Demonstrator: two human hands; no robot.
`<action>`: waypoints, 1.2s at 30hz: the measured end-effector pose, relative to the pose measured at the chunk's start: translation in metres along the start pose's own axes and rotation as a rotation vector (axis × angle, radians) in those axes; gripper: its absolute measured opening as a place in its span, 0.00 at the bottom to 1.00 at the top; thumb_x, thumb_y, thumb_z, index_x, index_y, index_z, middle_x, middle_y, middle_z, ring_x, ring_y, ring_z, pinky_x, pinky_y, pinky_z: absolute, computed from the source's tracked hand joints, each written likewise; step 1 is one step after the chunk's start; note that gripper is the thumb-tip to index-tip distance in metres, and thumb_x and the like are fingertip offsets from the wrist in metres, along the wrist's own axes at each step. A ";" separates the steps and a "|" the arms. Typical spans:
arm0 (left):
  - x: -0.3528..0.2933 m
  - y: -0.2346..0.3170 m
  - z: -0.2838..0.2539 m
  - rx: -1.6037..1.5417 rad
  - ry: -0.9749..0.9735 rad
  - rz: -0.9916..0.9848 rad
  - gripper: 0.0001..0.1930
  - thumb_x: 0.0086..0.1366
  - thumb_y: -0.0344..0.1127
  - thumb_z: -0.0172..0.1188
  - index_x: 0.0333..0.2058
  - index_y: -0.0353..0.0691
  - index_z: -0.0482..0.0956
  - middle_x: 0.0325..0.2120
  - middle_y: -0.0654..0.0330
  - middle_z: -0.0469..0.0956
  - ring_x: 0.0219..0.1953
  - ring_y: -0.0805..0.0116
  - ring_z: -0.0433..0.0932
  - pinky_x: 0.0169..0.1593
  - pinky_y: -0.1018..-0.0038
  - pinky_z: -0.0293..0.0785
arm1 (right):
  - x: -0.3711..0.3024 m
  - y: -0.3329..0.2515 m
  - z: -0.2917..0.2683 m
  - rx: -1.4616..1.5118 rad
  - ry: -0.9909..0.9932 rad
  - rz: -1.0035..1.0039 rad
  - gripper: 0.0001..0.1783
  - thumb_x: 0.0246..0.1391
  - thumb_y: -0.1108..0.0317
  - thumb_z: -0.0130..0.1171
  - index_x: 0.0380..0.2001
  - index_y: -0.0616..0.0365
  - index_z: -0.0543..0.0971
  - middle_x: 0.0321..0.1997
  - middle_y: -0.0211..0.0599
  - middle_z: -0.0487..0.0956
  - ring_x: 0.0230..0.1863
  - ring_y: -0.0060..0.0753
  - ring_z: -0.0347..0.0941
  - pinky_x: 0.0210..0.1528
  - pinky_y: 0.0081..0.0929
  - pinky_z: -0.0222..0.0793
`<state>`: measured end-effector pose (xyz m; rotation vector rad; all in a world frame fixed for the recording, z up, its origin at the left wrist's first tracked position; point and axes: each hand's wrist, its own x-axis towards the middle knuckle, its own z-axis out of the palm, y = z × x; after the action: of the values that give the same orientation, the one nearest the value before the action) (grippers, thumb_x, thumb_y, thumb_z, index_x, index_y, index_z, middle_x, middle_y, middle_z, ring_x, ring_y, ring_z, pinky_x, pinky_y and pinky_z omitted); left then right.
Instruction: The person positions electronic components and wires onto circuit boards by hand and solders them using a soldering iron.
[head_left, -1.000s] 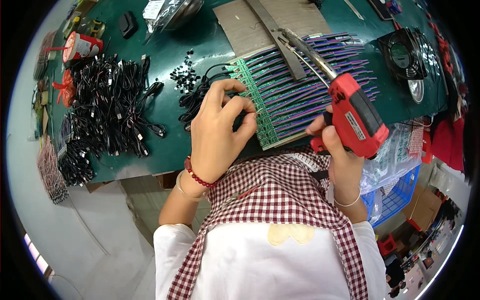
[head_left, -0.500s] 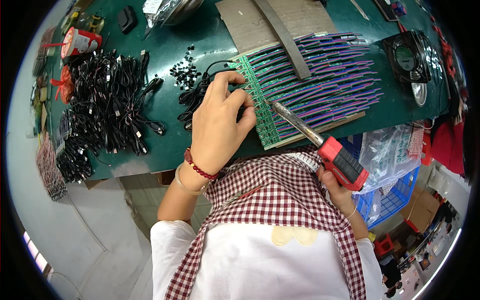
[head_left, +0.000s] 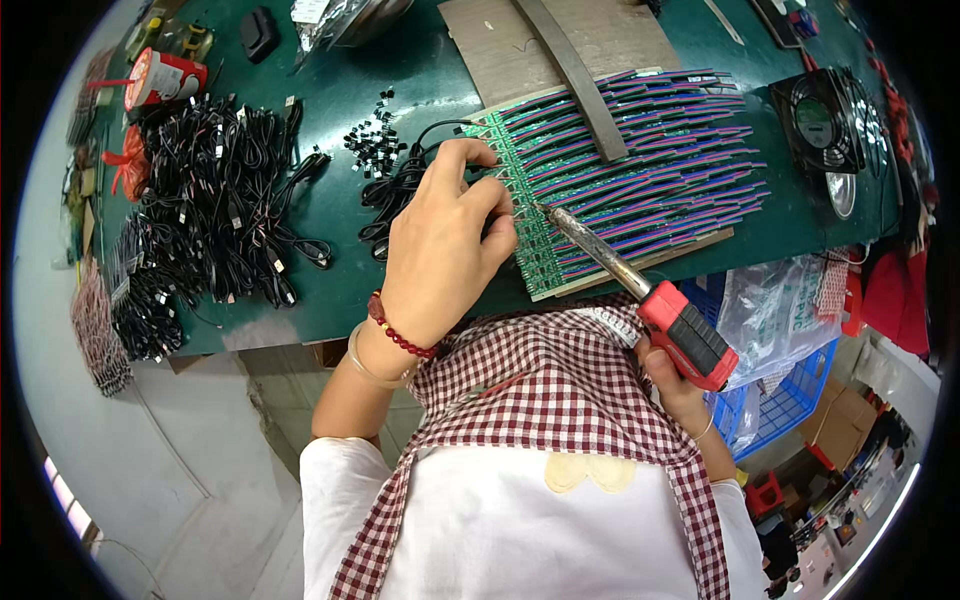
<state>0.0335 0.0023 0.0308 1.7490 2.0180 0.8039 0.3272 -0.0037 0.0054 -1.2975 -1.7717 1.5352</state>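
Observation:
My left hand is bent over the left edge of a green circuit board panel, fingers closed in a pinch. What they hold is hidden behind the hand; black cables lie beside it. In my right hand is a soldering iron with a red and black handle. Its tip touches or hovers just over the board, right of my left fingers; I cannot tell which. Rows of blue, red and black wires run rightward from the board. A flat metal bar lies across them.
A big heap of black cables covers the table's left side, near small black connectors. A red cup stands behind it. On the right are a black fan and, below table level, a blue crate. A wooden board lies beneath the panel.
The whole view has shifted slightly. Both hands and the soldering iron keep nearly the same place over the panel.

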 end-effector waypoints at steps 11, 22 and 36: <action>0.001 0.003 0.001 0.006 0.008 -0.040 0.05 0.47 0.25 0.60 0.25 0.35 0.73 0.41 0.59 0.71 0.28 0.65 0.72 0.33 0.69 0.72 | -0.001 0.000 0.001 -0.039 -0.040 0.041 0.14 0.47 0.59 0.64 0.30 0.59 0.77 0.27 0.35 0.74 0.25 0.33 0.72 0.27 0.27 0.65; 0.001 0.004 0.002 0.022 0.010 -0.044 0.05 0.47 0.25 0.60 0.24 0.35 0.72 0.41 0.59 0.71 0.28 0.64 0.72 0.33 0.69 0.72 | -0.006 0.009 -0.003 -0.104 0.003 -0.082 0.16 0.48 0.58 0.63 0.30 0.61 0.77 0.25 0.32 0.75 0.21 0.25 0.71 0.24 0.22 0.65; -0.002 0.006 0.004 -0.010 0.018 -0.080 0.05 0.47 0.25 0.59 0.24 0.35 0.72 0.42 0.58 0.70 0.28 0.62 0.73 0.32 0.68 0.72 | 0.008 -0.010 -0.001 -0.262 -0.003 -0.285 0.16 0.44 0.59 0.65 0.28 0.61 0.75 0.21 0.31 0.75 0.20 0.28 0.72 0.24 0.23 0.66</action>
<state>0.0411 0.0011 0.0316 1.6505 2.0781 0.8059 0.3206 0.0046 0.0134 -1.0951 -2.1089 1.1807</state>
